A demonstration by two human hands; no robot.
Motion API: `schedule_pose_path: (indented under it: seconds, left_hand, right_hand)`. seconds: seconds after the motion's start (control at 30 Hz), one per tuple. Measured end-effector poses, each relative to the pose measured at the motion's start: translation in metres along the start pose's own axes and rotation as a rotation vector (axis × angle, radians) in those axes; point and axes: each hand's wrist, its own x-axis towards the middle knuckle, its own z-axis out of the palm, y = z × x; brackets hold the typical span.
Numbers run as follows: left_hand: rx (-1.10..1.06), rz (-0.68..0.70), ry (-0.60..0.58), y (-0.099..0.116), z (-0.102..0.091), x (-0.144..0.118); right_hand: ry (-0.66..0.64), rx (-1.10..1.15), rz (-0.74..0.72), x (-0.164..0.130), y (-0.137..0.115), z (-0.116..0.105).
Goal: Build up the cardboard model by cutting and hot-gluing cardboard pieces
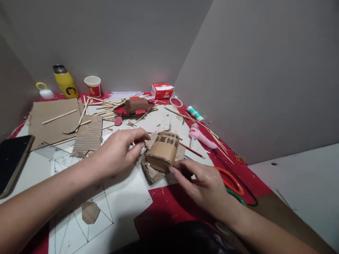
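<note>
In front of me sits a small cardboard model (pixel 162 146) with a curved top printed with dark characters. Its layered edges face me, and it rests on a rough curved cardboard base (pixel 152 173). My right hand (pixel 202 180) has thumb and forefinger at the model's lower right corner, pinching its edge. Left of the model, my left hand (pixel 123 150) hovers with curved fingers, thumb and forefinger slightly apart and nothing seen between them. A brown-topped cardboard boat (pixel 136 106) with red parts stands behind.
Sticks (pixel 106 111), corrugated cardboard (pixel 88 135) and a drawn sheet (pixel 124 208) cover the left. A phone (pixel 14 162) lies at the left edge. A pink glue gun (pixel 201 137) and orange-handled scissors (pixel 233 180) are right. A yellow bottle (pixel 66 83) and paper cup (pixel 93 87) stand behind.
</note>
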Motion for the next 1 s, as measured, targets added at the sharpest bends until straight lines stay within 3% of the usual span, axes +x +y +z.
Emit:
schedule_pose_path:
  seconds: [0.1,0.23,0.5,1.0]
  left_hand:
    - [0.026,-0.109,-0.08,0.0,-0.005,0.0]
    - [0.049,-0.121,-0.202,0.0,0.003,-0.002]
    - [0.043,-0.111,-0.178,-0.007,0.022,-0.008]
    - [0.037,-0.176,-0.24,-0.01,0.025,-0.009]
  right_hand:
    - [-0.038,-0.013,0.014,0.0,-0.001,-0.001]
    - [-0.081,0.031,0.057,0.002,-0.001,-0.002]
    - [-0.076,0.044,0.08,0.002,0.001,0.001]
    - [-0.054,0.104,0.102,0.001,0.004,0.005]
